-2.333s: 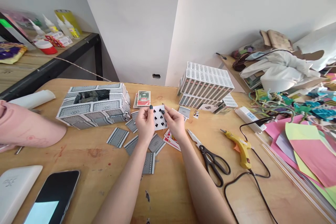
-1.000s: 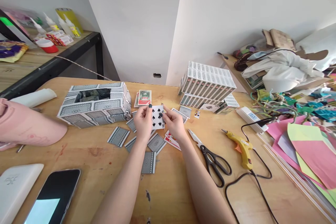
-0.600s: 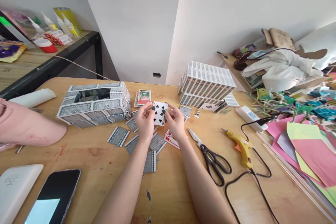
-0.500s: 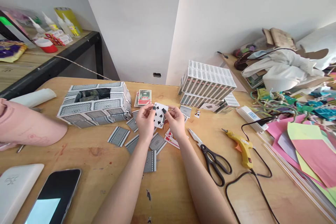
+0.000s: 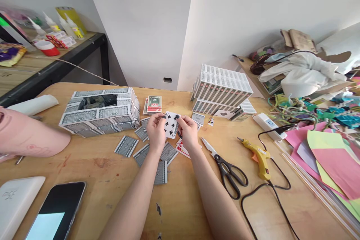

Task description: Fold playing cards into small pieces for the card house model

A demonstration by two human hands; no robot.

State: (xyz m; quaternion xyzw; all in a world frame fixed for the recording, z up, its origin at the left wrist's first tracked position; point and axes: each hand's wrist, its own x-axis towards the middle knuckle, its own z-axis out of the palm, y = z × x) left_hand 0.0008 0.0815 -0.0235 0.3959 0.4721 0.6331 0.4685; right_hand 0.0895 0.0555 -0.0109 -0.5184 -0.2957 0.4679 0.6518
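Observation:
Between both hands a playing card (image 5: pixel 170 124), the six of spades, is held face up above the table. My left hand (image 5: pixel 156 130) pinches its left edge, thumb on the face. My right hand (image 5: pixel 187 129) grips the right edge, where a strip of patterned card back shows, so that edge looks folded over. Below and around lie several grey-backed cards (image 5: pixel 126 146), and red-printed cards (image 5: pixel 182 149) sit partly under my right hand. A box covered in playing cards (image 5: pixel 98 118), with an opening in its top, stands to the left. Card packs (image 5: pixel 154 104) lie behind my hands.
Stacked card boxes (image 5: pixel 225 86) stand at the back right. Black scissors (image 5: pixel 225 167) and a yellow glue gun (image 5: pixel 260 159) with its cable lie right of my arm, near a power strip (image 5: pixel 268 125). A phone (image 5: pixel 57 210) and pink bottle (image 5: pixel 33 133) are on the left.
My right fingers have shifted along the card's right edge, and a folded strip of its patterned back now shows there. My left hand keeps its pinch. The view has moved slightly.

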